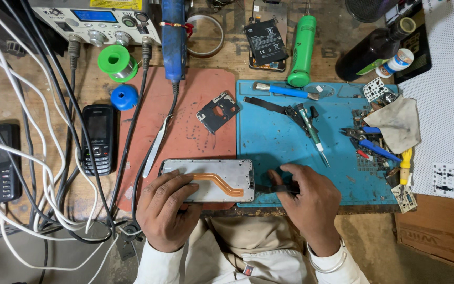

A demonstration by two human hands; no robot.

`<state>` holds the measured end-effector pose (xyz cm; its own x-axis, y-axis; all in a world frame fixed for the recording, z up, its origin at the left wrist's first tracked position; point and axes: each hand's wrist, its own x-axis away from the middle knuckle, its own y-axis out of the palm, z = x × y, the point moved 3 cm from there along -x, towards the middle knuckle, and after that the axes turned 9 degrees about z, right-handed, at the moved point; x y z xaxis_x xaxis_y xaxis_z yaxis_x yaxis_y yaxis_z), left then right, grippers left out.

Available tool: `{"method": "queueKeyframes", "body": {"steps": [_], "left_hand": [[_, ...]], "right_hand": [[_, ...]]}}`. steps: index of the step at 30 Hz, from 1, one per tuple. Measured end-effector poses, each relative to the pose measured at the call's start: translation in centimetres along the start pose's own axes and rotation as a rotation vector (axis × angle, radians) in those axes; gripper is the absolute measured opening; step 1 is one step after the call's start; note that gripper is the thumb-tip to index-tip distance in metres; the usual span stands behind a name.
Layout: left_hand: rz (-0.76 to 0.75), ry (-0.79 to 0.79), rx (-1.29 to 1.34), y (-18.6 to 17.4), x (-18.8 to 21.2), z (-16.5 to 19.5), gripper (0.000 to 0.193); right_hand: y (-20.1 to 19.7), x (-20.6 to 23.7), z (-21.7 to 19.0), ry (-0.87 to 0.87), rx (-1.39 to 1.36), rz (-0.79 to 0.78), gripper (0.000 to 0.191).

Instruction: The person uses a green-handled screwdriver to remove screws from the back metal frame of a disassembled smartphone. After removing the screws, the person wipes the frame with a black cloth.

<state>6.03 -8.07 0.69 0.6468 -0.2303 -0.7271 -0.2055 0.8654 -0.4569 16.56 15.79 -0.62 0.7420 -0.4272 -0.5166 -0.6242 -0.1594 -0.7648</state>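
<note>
a phone repair workshop: a worn wooden bench (6,89) with a blue work mat (274,142) at centre right, a solder spool (115,61), a power supply unit (95,21) at top left, and old keypad phones (99,138) at left.

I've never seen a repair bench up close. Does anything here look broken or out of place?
The phone under the left hand lies opened, with bare metal and an orange ribbon cable showing. A loose inner frame sits alone on the red mat. White cables sprawl tangled at the left.

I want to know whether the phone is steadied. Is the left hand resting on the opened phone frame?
Yes, the left hand lies on the near edge of the opened phone frame, beside its orange flex cable.
</note>
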Motion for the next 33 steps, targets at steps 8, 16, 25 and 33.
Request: {"method": "queueKeyframes", "body": {"steps": [8, 16, 25, 33], "left_hand": [[-0.009, -0.004, -0.014, 0.0, 0.0, 0.1, 0.036], [-0.004, -0.001, -0.01, 0.0, 0.0, 0.1, 0.036], [-0.01, 0.01, -0.005, -0.2, -0.4, 0.5, 0.036], [-0.053, 0.061, 0.019, -1.5, -0.6, 0.3, 0.038]], "right_hand": [[-0.2, -0.2, -0.2, 0.005, -0.029, 0.013, 0.024], [-0.2, -0.2, -0.2, 0.007, -0.028, 0.008, 0.024], [-0.5, -0.2, -0.4, 0.011, -0.032, 0.0, 0.026], [-1.6, -0.3, -1.9, -0.021, -0.136, -0.038, 0.032]]}}
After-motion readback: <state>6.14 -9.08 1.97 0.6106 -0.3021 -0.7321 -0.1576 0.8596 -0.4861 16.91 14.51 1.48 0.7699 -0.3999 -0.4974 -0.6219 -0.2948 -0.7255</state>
